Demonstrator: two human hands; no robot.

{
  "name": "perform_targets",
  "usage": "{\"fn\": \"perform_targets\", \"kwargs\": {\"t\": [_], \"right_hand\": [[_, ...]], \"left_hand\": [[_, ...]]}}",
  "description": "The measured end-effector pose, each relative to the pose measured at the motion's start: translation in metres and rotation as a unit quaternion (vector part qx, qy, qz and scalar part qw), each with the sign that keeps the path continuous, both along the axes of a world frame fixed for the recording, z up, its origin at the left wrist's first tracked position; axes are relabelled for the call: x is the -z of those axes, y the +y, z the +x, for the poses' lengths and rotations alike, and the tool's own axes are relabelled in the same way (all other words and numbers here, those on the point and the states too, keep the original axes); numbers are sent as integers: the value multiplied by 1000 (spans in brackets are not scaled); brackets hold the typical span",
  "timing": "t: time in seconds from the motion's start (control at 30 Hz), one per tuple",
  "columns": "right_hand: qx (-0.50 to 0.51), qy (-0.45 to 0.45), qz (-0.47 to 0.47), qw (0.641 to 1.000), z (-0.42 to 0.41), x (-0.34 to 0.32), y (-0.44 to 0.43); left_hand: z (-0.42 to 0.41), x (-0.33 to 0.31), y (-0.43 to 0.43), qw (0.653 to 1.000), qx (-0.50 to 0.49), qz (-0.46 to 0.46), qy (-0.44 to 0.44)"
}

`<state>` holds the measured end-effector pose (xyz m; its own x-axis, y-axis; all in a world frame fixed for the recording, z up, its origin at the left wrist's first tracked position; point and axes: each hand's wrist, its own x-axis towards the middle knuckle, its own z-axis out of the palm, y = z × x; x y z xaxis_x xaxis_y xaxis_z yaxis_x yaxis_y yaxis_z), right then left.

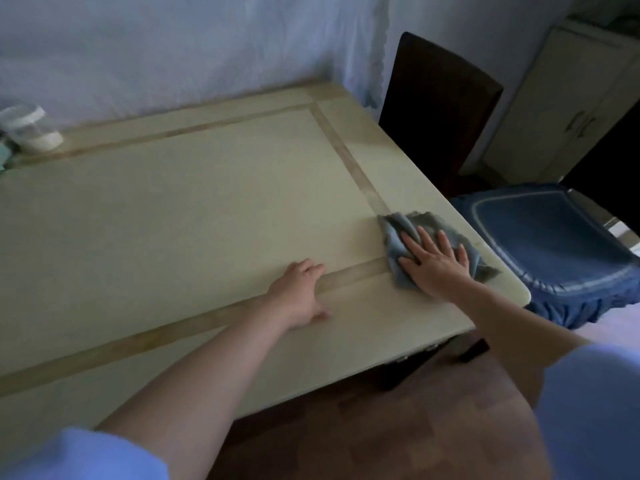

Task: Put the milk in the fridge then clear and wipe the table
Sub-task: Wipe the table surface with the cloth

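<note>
A cream table [180, 209] with tan inlay strips fills most of the view. Near its right front corner lies a crumpled grey-blue cloth [408, 230]. My right hand [436, 263] presses flat on that cloth, fingers spread and pointing away from me. My left hand [299, 292] rests palm down on the bare tabletop to the left of the cloth, holding nothing. No milk or fridge is in view.
A clear jar with a white lid [29, 128] stands at the table's far left edge by the wall. A dark chair back [436, 105] and a blue-cushioned seat [550, 244] stand to the right. A pale cabinet [568, 109] is beyond.
</note>
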<state>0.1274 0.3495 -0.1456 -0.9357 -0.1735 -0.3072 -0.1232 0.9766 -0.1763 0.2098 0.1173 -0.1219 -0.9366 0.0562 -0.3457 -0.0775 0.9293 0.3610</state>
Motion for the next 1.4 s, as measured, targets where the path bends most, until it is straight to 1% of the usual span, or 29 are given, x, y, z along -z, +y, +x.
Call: {"fn": "perform_targets", "kwargs": {"t": [0.07, 0.13, 0.2, 0.27, 0.37, 0.47, 0.6, 0.67, 0.73, 0.83, 0.93, 1.07, 1.23, 1.33, 1.4], "right_hand": [[46, -7, 9, 999, 9, 0, 27], [84, -12, 11, 996, 24, -1, 36], [107, -14, 11, 994, 42, -3, 26], [106, -14, 8, 994, 65, -6, 2], [52, 3, -5, 999, 102, -6, -51], [-31, 13, -38, 999, 140, -4, -121], [-159, -1, -69, 985, 191, -1, -206], [-185, -6, -67, 980, 198, 1, -218], [-193, -9, -65, 979, 191, 2, -211], [-184, -5, -66, 981, 174, 2, -187], [-153, -4, -66, 986, 148, 1, -151], [-82, -4, -45, 996, 102, 1, -79], [-11, -11, -19, 1000, 48, 2, 7], [28, -22, -13, 999, 26, -1, 33], [32, -24, -3, 999, 23, -4, 33]], "left_hand": [[4, 3, 7, 1000, 16, -8, -2], [12, 4, 7, 1000, 23, -12, -4], [23, 5, 3, 1000, 19, -5, -7], [37, 4, -8, 1000, 10, 9, -17], [64, 2, -33, 999, -14, 25, -34], [91, -5, -64, 999, -29, -5, -33], [119, -20, -96, 994, -92, -53, 22], [125, -26, -105, 988, -115, -88, 45], [125, -28, -106, 986, -120, -105, 52], [117, -30, -88, 988, -103, -104, 51], [99, -30, -57, 992, -74, -92, 51], [66, -28, -7, 995, -21, -83, 47], [24, -23, 49, 997, 11, -59, 40], [10, -20, 61, 998, 19, -50, 42], [5, -17, 60, 998, 9, -49, 40]]}}
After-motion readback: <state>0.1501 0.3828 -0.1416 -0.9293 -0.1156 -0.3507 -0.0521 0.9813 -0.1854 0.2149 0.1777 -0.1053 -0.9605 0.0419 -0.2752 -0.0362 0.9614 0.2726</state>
